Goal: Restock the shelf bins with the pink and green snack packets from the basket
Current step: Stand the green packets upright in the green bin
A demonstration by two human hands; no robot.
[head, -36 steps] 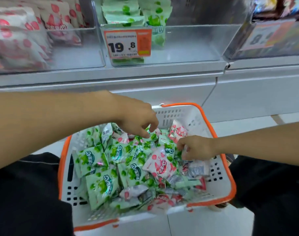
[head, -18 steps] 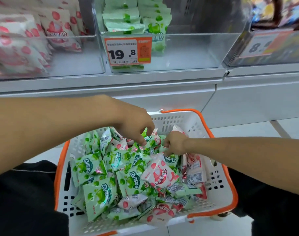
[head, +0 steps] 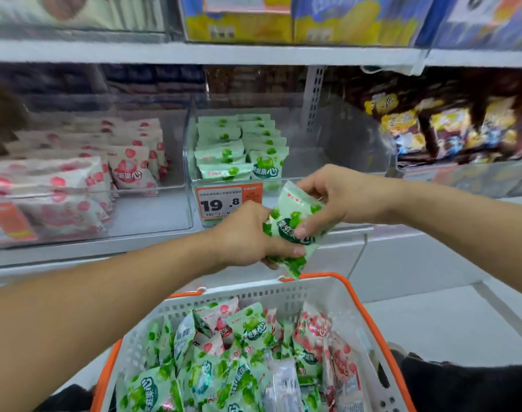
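Observation:
Both hands are raised above the basket, in front of the shelf. My left hand (head: 248, 233) grips the lower part of a bunch of green snack packets (head: 295, 224), and my right hand (head: 334, 197) pinches them from the top and right. The white basket with an orange rim (head: 319, 288) sits below, holding several green packets (head: 251, 328) and pink packets (head: 316, 331). Behind the hands, a clear bin (head: 328, 150) holds stacked green packets (head: 239, 147) on its left side. The clear bin to its left (head: 153, 209) holds pink packets (head: 129, 168).
An orange and white price tag reading 19.8 (head: 221, 202) hangs on the green bin's front. Dark and yellow snack bags (head: 450, 126) fill the bin on the right. Yellow and blue boxes (head: 298, 19) stand on the shelf above. White floor (head: 450, 322) lies right of the basket.
Both hands have come up out of the basket, holding green packets between them at shelf height. The view has tilted upward, showing more of the shelf.

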